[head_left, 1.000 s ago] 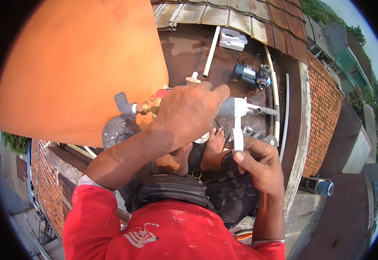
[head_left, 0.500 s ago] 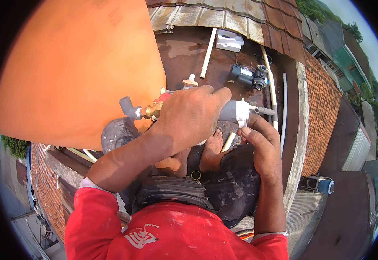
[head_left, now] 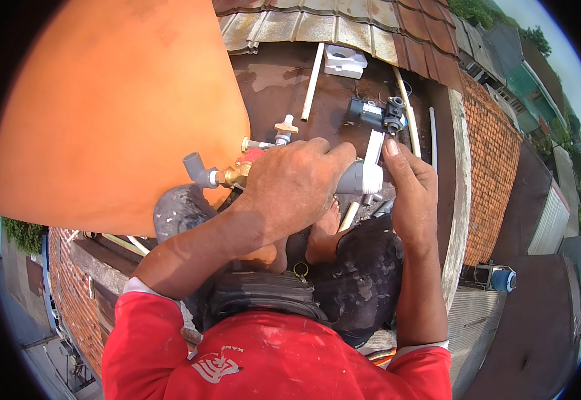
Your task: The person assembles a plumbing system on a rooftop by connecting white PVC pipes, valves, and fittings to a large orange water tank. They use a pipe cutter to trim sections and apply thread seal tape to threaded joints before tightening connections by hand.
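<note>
My left hand (head_left: 294, 183) is wrapped round a pipe assembly and hides its middle. From the right side of that fist sticks a grey PVC fitting (head_left: 350, 180), its end wound with white thread seal tape (head_left: 372, 179). On the other side show a brass valve (head_left: 236, 176) with a red handle (head_left: 251, 157) and a grey elbow (head_left: 199, 171). A strip of the tape rises taut from the fitting's end to my right hand (head_left: 412, 190), whose thumb and fingers pinch it.
A big orange tank (head_left: 124, 107) fills the left. Ahead lie a dark water pump (head_left: 377, 115), white foam packing (head_left: 345, 62) and loose pipes (head_left: 313, 83). A tap valve (head_left: 285, 127) stands beside the tank. Tiled roofs lie beyond the ledge (head_left: 460, 200) on the right.
My right hand has moved up and away from under the fitting, drawing the tape strip from below its end to above it. The left hand keeps its grip.
</note>
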A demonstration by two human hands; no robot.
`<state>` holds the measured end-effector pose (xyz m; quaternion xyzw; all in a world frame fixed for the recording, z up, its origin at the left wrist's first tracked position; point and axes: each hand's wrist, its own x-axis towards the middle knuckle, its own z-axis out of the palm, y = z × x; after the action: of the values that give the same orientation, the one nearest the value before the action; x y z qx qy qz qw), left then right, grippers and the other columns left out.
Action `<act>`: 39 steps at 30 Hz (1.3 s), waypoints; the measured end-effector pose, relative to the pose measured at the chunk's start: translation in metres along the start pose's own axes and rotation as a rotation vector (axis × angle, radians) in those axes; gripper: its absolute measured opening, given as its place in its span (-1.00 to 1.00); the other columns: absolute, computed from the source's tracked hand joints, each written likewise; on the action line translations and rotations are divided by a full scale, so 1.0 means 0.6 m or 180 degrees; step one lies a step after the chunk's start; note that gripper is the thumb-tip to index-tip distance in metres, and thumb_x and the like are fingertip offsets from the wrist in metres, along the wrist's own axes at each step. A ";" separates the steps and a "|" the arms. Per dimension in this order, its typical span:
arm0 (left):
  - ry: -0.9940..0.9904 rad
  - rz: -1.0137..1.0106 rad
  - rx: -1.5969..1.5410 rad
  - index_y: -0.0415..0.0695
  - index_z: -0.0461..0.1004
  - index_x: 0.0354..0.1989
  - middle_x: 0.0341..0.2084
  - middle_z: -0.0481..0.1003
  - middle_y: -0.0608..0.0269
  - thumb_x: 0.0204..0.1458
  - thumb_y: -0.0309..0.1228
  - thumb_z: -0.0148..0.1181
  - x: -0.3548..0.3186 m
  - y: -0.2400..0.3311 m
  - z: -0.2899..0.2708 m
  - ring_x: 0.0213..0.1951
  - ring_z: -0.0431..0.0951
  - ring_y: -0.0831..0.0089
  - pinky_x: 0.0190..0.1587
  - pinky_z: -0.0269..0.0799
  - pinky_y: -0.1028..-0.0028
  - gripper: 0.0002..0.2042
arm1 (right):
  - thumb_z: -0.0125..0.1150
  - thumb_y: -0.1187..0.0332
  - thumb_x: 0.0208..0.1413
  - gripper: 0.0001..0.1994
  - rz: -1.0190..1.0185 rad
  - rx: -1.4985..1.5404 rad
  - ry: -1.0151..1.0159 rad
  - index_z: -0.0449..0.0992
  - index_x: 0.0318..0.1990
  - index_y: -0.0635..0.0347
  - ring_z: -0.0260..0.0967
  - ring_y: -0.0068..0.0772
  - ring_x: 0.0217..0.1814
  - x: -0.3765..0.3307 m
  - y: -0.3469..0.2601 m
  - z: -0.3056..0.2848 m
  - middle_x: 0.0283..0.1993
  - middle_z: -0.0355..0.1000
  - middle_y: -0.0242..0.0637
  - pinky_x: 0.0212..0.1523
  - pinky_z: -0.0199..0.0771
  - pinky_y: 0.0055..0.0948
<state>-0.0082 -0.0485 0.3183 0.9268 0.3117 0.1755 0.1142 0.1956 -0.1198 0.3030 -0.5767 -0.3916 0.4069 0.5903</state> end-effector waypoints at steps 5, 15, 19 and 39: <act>0.0137 -0.0068 0.0157 -0.13 0.53 -0.01 -0.30 0.62 0.01 0.19 -0.48 0.29 0.011 -0.025 0.003 -0.18 0.76 -0.10 -0.15 0.69 0.01 -0.79 | 0.37 0.40 0.41 -0.76 0.0209 -0.0948 -0.0469 0.73 0.04 0.42 0.42 -0.66 -0.24 -0.069 0.017 -0.012 -0.29 0.58 -0.46 -0.19 0.49 -0.48; -0.0023 -0.0013 0.0081 -0.13 0.54 0.02 -0.28 0.61 0.01 0.13 -0.45 0.38 0.004 -0.010 0.013 -0.14 0.76 -0.07 -0.11 0.69 0.02 -0.71 | 0.50 0.37 0.37 -0.81 -0.0547 0.0470 -0.0103 0.82 -0.10 0.38 0.51 -0.51 -0.01 -0.030 -0.043 0.024 -0.13 0.69 -0.23 0.02 0.46 -0.44; -0.0085 -0.0033 -0.0203 -0.10 0.54 0.10 -0.22 0.62 -0.03 0.18 -0.35 0.40 -0.001 -0.002 0.006 -0.14 0.72 -0.13 -0.07 0.66 -0.02 -0.66 | 0.34 0.18 0.47 -0.64 -0.0081 0.0044 -0.0038 0.77 -0.01 0.40 0.51 -0.52 -0.10 0.009 -0.027 0.017 -0.16 0.66 -0.25 -0.02 0.46 -0.45; -0.0625 -0.0062 -0.2777 -0.22 0.57 0.25 0.03 0.60 0.31 0.23 -0.42 0.55 0.088 0.010 0.070 0.11 0.54 0.57 0.19 0.51 0.42 -0.56 | 0.49 0.21 0.29 -0.70 -0.0936 -0.1938 0.0476 0.77 -0.03 0.28 0.60 0.02 -0.29 -0.052 0.028 -0.082 -0.28 0.59 0.00 -0.23 0.54 -0.07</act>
<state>0.0510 -0.0247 0.2952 0.8012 0.2049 0.2007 0.5252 0.2296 -0.1663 0.2853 -0.6920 -0.5297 0.1386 0.4705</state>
